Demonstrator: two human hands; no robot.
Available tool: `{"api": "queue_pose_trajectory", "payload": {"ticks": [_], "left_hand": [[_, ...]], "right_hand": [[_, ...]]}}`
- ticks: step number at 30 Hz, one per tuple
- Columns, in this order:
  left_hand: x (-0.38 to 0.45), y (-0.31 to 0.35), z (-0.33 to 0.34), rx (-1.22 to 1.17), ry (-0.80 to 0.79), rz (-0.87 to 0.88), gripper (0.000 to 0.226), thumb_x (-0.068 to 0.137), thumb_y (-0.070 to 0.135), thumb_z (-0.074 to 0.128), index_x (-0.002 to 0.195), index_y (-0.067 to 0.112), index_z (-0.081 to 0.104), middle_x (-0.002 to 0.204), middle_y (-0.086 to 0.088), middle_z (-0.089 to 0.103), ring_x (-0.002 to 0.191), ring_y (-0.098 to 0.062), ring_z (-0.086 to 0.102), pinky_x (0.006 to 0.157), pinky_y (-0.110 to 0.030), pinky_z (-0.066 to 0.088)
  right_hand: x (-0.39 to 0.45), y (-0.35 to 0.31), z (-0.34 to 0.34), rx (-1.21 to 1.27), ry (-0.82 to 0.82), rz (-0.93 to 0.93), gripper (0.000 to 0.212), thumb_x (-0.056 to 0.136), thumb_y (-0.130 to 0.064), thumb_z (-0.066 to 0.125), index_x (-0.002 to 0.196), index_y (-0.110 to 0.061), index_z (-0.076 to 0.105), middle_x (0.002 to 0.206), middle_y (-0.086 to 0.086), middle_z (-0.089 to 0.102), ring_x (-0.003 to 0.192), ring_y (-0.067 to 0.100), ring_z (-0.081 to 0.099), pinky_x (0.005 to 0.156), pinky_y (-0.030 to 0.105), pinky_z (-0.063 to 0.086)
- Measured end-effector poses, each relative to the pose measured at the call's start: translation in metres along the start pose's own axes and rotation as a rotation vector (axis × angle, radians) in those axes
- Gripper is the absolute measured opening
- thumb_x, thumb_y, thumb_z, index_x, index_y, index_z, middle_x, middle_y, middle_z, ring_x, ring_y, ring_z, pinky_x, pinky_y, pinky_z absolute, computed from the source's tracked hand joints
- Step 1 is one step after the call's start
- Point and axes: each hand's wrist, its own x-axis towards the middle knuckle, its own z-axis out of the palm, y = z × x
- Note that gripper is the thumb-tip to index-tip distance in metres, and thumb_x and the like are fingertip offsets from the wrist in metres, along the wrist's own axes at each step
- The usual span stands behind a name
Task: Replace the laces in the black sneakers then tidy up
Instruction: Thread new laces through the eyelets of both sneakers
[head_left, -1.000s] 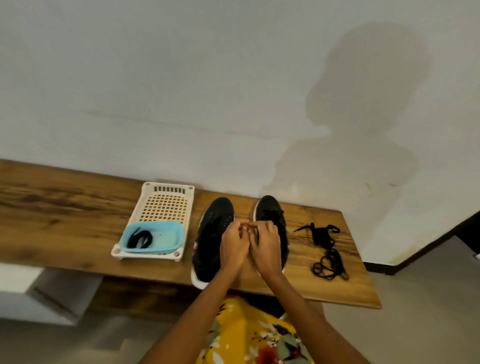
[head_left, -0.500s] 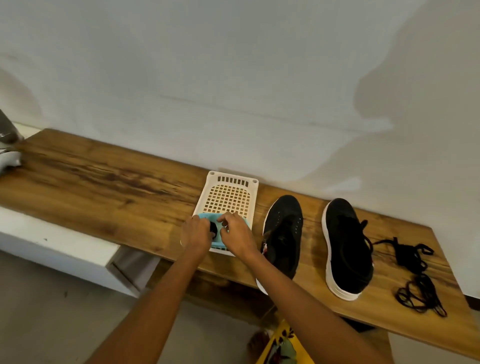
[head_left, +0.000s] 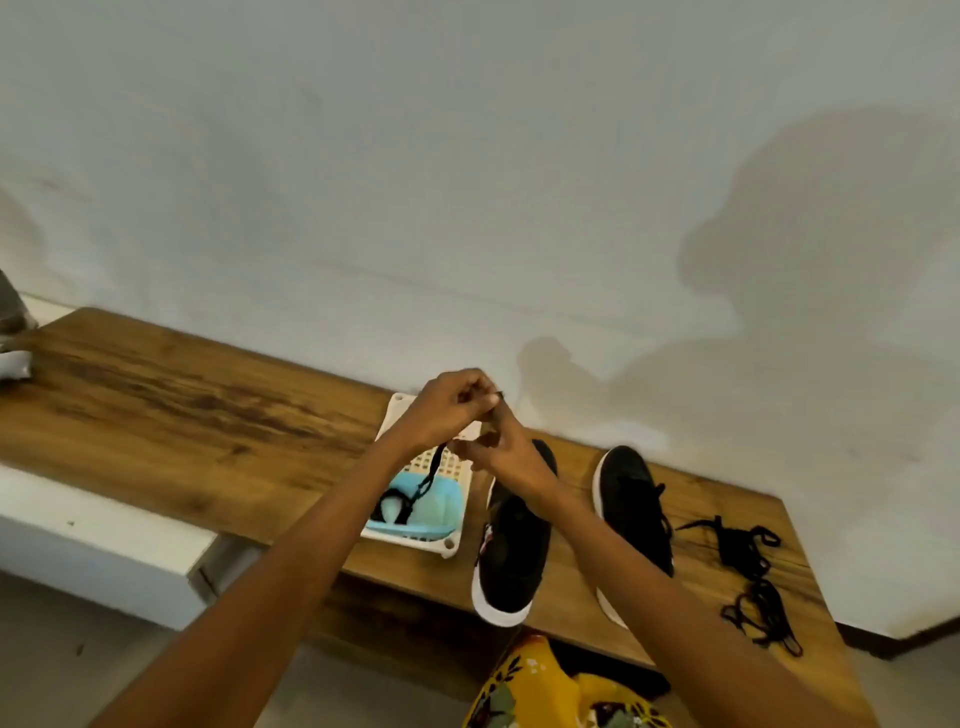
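Lace (head_left: 434, 470): now lifted from blue tub (head_left: 441, 506), where both hands reached half a second ago; left hand (head_left: 441, 410) and right hand (head_left: 498, 449) pinch it. Lacing left sneaker (head_left: 511, 540) likely next.

The right forearm (head_left: 623, 551) hides the inner edge of the right sneaker (head_left: 636, 512). Left of that sneaker, both hands (head_left: 470, 421) cover the white basket's (head_left: 452, 545) far end. A grey thing (head_left: 10, 312) far left is cut off.
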Motion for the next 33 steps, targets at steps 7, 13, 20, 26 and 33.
{"api": "queue_pose_trajectory", "payload": {"ticks": [7, 13, 20, 26, 33], "left_hand": [[0.016, 0.193, 0.04, -0.208, -0.146, 0.252, 0.008, 0.094, 0.018, 0.053, 0.092, 0.014, 0.06, 0.092, 0.004, 0.064, 0.084, -0.004, 0.058, 0.075, -0.011, 0.046], [0.017, 0.228, 0.095, -0.271, -0.174, 0.062, 0.039, 0.098, 0.052, 0.028, 0.096, 0.018, 0.048, 0.086, -0.007, 0.056, 0.07, -0.019, 0.054, 0.064, -0.022, 0.042], [-0.003, 0.169, 0.136, -0.071, -0.466, 0.014, 0.033, 0.101, 0.031, 0.037, 0.091, 0.012, 0.061, 0.062, -0.002, 0.042, 0.051, -0.01, 0.043, 0.057, -0.02, 0.042], [0.011, 0.221, 0.138, 0.191, -0.368, 0.204, 0.028, 0.102, 0.018, 0.032, 0.096, 0.006, 0.056, 0.088, 0.0, 0.051, 0.077, -0.011, 0.046, 0.065, -0.012, 0.038], [0.037, 0.259, 0.138, 0.354, -0.242, 0.267, 0.029, 0.099, 0.036, 0.04, 0.089, 0.012, 0.052, 0.086, 0.0, 0.054, 0.081, -0.017, 0.049, 0.07, -0.028, 0.036]], "right_hand": [[-0.054, -0.083, -0.083, 0.187, 0.202, 0.035, 0.022, 0.099, -0.021, 0.048, 0.087, -0.012, 0.064, 0.076, 0.006, 0.065, 0.057, 0.012, 0.059, 0.06, 0.022, 0.055], [-0.099, -0.137, -0.177, 0.423, 0.523, -0.134, 0.034, 0.102, -0.025, 0.038, 0.079, -0.007, 0.056, 0.069, 0.009, 0.059, 0.063, 0.02, 0.059, 0.063, 0.032, 0.055], [-0.138, -0.175, -0.282, 0.294, 0.953, -0.255, 0.03, 0.103, -0.016, 0.034, 0.088, -0.016, 0.06, 0.1, 0.01, 0.064, 0.095, 0.012, 0.057, 0.094, 0.023, 0.045], [-0.163, -0.148, -0.297, -0.181, 0.432, -0.022, 0.037, 0.094, 0.001, 0.043, 0.128, -0.006, 0.053, 0.124, 0.013, 0.06, 0.107, 0.016, 0.053, 0.085, 0.017, 0.043], [-0.168, -0.115, -0.261, 0.074, 0.385, 0.112, 0.03, 0.099, -0.033, 0.048, 0.086, -0.011, 0.062, 0.059, 0.003, 0.044, 0.059, 0.014, 0.052, 0.075, 0.029, 0.056]]}}
